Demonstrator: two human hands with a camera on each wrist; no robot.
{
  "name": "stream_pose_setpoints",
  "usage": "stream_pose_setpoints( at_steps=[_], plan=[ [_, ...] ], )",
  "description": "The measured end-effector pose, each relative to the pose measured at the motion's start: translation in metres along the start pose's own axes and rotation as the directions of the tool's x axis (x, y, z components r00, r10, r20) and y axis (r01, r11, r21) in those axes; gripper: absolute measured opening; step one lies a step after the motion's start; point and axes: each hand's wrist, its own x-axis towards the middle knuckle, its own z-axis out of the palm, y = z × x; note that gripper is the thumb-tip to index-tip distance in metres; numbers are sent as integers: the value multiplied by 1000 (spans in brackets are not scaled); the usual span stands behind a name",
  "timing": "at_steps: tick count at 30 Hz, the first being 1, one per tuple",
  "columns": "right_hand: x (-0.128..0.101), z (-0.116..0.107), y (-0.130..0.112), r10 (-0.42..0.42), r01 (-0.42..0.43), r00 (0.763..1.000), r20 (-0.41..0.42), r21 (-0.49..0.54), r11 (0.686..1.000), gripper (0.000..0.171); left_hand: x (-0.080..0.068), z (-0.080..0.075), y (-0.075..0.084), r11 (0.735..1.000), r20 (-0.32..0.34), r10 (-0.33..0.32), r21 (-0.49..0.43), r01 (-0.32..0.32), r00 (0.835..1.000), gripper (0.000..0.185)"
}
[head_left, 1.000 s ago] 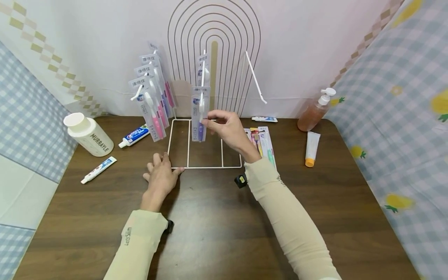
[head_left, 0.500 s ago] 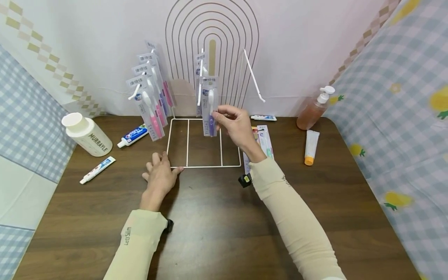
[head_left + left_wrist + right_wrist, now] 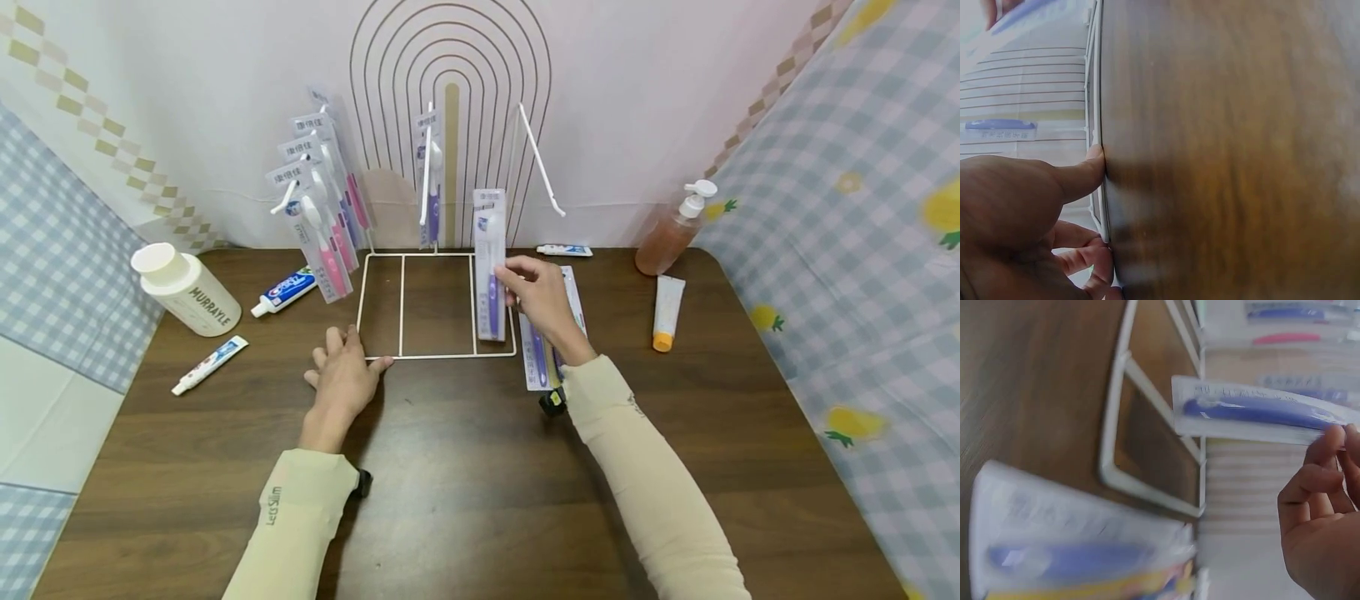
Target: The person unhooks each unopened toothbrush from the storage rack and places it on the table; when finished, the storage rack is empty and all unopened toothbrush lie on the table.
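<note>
- Your right hand (image 3: 542, 293) pinches a packaged purple toothbrush (image 3: 490, 265) by its edge, holding it upright above the right side of the white wire rack base (image 3: 438, 356), toward the tabletop's (image 3: 465, 492) rear middle.
- Your left hand (image 3: 343, 375) lies flat with fingers spread on the tabletop, its thumb touching the base's front left corner.
- More packaged toothbrushes (image 3: 551, 333) lie just right of the base, under your right wrist.
- Packs hang on the rack's left hook (image 3: 318, 204); one pack (image 3: 428, 179) hangs on the centre hook.
- A white bottle (image 3: 185, 287) and two toothpaste tubes (image 3: 285, 292) sit toward the left edge.
- A pump bottle (image 3: 670, 237) and an orange-capped tube (image 3: 666, 314) stand toward the right rear corner.
</note>
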Motion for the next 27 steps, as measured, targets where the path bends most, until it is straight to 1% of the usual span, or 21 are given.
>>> stream_pose_setpoints(
  at_steps=[4, 7, 9, 12, 14, 16, 19, 21, 23, 27],
  plan=[
    [-4, -24, 15, 66, -69, 995, -79, -27, 997, 32, 2, 1, 0, 1000, -7, 4, -5, -4, 1000, 89],
    [-7, -45, 23, 108, -118, 984, -140, -68, 991, 35, 2, 1, 2, 1000, -9, 3, -2, -3, 1000, 89],
    [-10, -59, 28, 138, -160, 974, -181, -113, 981, 36, 2, 0, 3, 1000, 0, -5, 6, 5, 1000, 89],
    [-13, -82, 41, 205, -254, 949, -240, -197, 947, 39, 2, 1, 4, 1000, 1, -9, 7, 9, 1000, 89],
    [-7, -101, 65, 247, -321, 924, -292, -241, 916, 37, 3, 1, 4, 1000, 2, -11, 7, 11, 1000, 89],
    [-1, -119, 91, 292, -385, 900, -323, -279, 879, 38, 4, 1, 4, 1000, 2, -11, 6, 11, 1000, 89],
    [8, -138, 128, 337, -441, 876, -346, -288, 850, 38, 4, 1, 2, 1000, 1, -14, 7, 14, 1000, 89],
    [9, -143, 140, 359, -458, 872, -333, -293, 839, 41, 4, 2, 1, 1000, -1, -18, 3, 18, 1000, 89],
    [11, -145, 150, 376, -466, 868, -324, -273, 842, 41, 3, 2, 0, 1000, -5, -20, -8, 20, 1000, 89],
    [10, -143, 154, 403, -485, 863, -305, -274, 831, 40, 1, 1, -1, 1000, -1, -20, -11, 20, 1000, 90]
  ],
)
